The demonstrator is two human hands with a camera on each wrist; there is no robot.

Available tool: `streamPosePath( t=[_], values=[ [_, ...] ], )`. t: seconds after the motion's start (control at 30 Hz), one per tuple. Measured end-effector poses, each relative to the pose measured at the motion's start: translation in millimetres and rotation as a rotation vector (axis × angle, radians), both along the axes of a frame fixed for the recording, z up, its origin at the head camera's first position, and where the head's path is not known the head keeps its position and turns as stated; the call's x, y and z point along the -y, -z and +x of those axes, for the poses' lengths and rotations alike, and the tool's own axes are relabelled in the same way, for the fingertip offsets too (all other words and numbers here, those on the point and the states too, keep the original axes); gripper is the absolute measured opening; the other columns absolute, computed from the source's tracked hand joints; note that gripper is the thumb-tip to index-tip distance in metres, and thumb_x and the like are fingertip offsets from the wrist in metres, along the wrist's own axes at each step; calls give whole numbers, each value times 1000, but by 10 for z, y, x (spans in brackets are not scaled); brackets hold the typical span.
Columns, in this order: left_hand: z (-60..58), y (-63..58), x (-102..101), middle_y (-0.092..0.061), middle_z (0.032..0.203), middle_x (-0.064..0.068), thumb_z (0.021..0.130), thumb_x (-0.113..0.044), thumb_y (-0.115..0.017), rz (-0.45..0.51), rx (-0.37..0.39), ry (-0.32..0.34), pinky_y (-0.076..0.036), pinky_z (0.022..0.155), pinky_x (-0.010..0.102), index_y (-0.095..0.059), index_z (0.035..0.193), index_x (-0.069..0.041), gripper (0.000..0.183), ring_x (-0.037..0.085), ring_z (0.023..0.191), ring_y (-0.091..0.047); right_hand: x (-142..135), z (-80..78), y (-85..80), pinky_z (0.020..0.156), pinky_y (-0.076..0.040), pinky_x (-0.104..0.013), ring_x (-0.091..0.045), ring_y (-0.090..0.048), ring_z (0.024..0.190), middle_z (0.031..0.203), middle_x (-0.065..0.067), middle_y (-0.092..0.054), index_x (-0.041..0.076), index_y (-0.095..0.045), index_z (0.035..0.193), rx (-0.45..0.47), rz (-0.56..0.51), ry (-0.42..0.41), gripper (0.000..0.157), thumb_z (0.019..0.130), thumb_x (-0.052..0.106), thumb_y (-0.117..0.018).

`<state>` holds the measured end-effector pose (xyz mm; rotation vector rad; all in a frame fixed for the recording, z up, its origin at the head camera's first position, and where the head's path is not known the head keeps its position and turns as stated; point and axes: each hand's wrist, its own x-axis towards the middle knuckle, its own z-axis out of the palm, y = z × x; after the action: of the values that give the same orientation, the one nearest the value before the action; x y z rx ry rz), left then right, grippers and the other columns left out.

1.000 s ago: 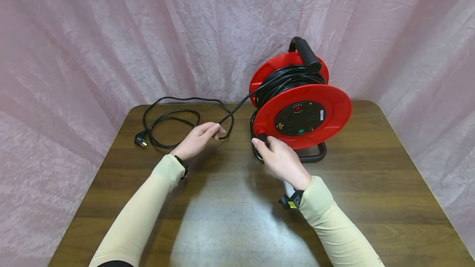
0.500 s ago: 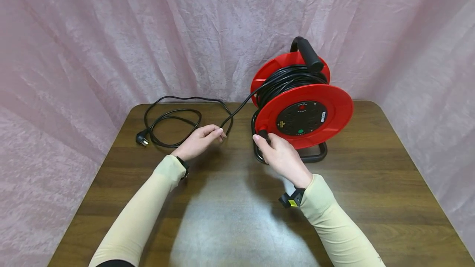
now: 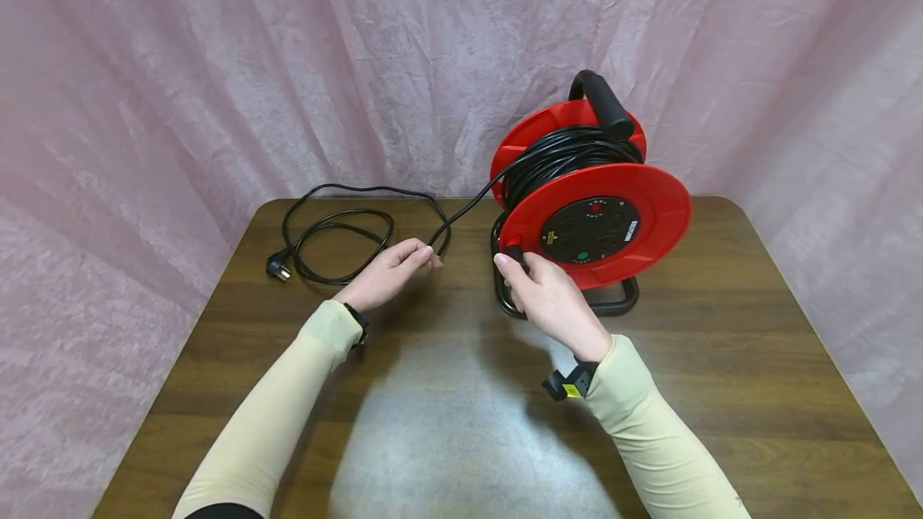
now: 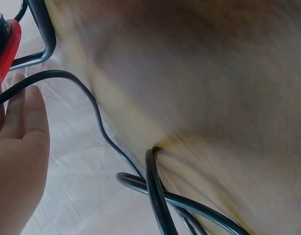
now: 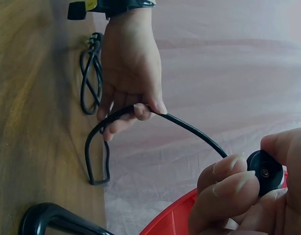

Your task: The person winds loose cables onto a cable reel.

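Note:
A red cable reel (image 3: 594, 223) with black cable wound on its drum stands at the back right of the table. My right hand (image 3: 551, 295) pinches the small black crank knob (image 5: 264, 171) on the reel's front disc between thumb and fingers. To the left, my left hand (image 3: 392, 269) holds the black cable (image 3: 469, 205) between thumb and fingers, and the cable runs up from there to the drum. In the right wrist view the cable crosses the left hand's fingers under the thumb. Loose cable loops (image 3: 339, 223) lie behind the left hand, ending in a black plug (image 3: 277, 265).
The reel rests on a black tubular stand (image 3: 613, 307) with a black carry handle (image 3: 609, 110) on top. A pink curtain (image 3: 404, 62) hangs right behind the wooden table (image 3: 447, 423).
The reel's front disc has turned slightly, its label tilting, and my right hand has risen a little with the knob. My left hand has edged slightly right, and the loose loops have shifted slightly right.

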<state>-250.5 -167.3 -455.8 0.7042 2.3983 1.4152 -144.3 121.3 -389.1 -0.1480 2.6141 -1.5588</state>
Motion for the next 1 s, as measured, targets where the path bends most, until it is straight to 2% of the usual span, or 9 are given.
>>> streamPosePath(
  t=[0.07,0.27,0.4,0.67,0.8,1.0],
  values=[
    [2,-1,-4,-69,116,-2,108,-52,-44,9,8,3,-44,105,48,-67,109,-18,42,24,117,-61,-4,1,-5,52,-35,-35,-24,-48,56,64,-8,-53,10,-55,87,7,-9,-4,60,98,70,-50],
    [16,4,8,-67,115,2,110,-47,-43,5,-27,-45,-44,102,45,-68,114,-14,42,20,114,-60,-14,-13,-30,51,-36,-35,-24,-48,56,64,-8,-53,10,-55,87,8,-17,-12,61,98,69,-50],
    [13,-24,4,-66,120,5,112,-43,-41,21,-42,-41,-44,103,45,-67,120,-12,41,20,114,-59,-23,-18,-69,51,-37,-35,-24,-48,55,64,-9,-53,11,-56,89,3,-29,-6,59,99,68,-50],
    [-9,-89,-24,-67,107,2,112,-43,-40,-3,-99,-70,-46,98,40,-66,111,-14,39,19,105,-62,-37,-26,-112,51,-34,-34,-22,-44,55,61,-8,-48,4,-58,91,-18,-74,-30,61,101,64,-51],
    [-22,-125,-48,-67,106,7,111,-45,-40,5,-100,-105,-47,96,41,-66,111,-13,41,23,103,-63,-47,-24,-143,51,-32,-33,-22,-43,55,61,-9,-47,2,-60,97,-4,-97,-35,63,100,64,-52],
    [-35,-123,-48,-67,111,12,111,-47,-39,1,-91,-126,-42,101,41,-67,116,-11,46,18,107,-59,-55,-24,-186,51,-32,-33,-22,-43,56,62,-10,-45,5,-60,98,22,-142,-36,59,100,64,-53]
  ],
)
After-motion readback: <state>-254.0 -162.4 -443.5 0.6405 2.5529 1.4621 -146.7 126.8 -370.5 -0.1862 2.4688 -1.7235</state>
